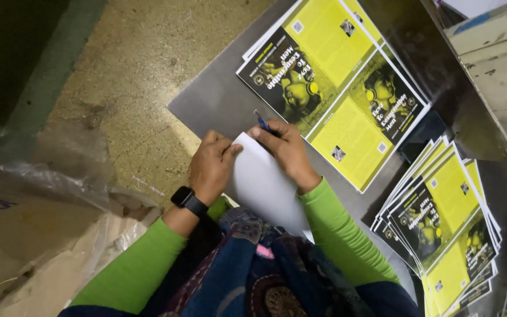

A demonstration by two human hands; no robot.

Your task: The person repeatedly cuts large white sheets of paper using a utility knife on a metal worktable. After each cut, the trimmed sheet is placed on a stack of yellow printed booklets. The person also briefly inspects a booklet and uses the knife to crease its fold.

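Beside yellow-black cover sheets (338, 88), hands fold white sheet (265, 185)

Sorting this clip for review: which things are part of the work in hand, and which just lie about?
In hand:
- white sheet, pressed by both hands
- left hand
- right hand, holding a blue pen
- printed yellow-and-black sheets beside the hands

Lying about:
- fanned stack of the same sheets
- cardboard and plastic wrap
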